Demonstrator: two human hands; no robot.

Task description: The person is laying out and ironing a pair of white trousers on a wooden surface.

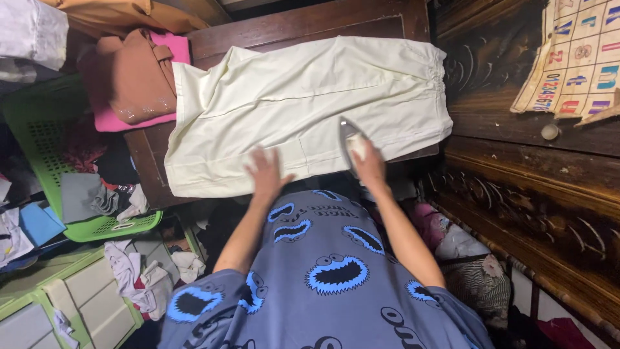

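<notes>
I noted the right hand [369, 163] clenched on a small silver-soled iron [349, 137], standing on cream cotton trousers [303, 103]. The left hand [266, 171] lay spread flat beside it; trousers ran lengthwise leftward.

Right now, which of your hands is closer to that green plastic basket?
Left. My left hand lies flat on the cream trousers, on the side toward the green basket; my right hand grips the iron, farther away.

Pale cream trousers [303, 106]: woven cloth, matt, smooth, faint creases, gathered at the waistband. Iron [352, 139]: glossy metal soleplate, pale plastic body. Surface [290, 29]: dark wood, polished, slight sheen. Carved panel [516, 161]: dark wood, varnished, rough relief. Laundry basket [45, 142]: green plastic, perforated, semi-gloss. Folded brown garment [135, 81]: soft cloth with faintly shiny trim. Wall chart [578, 58]: matt paper, worn at the edges.
</notes>
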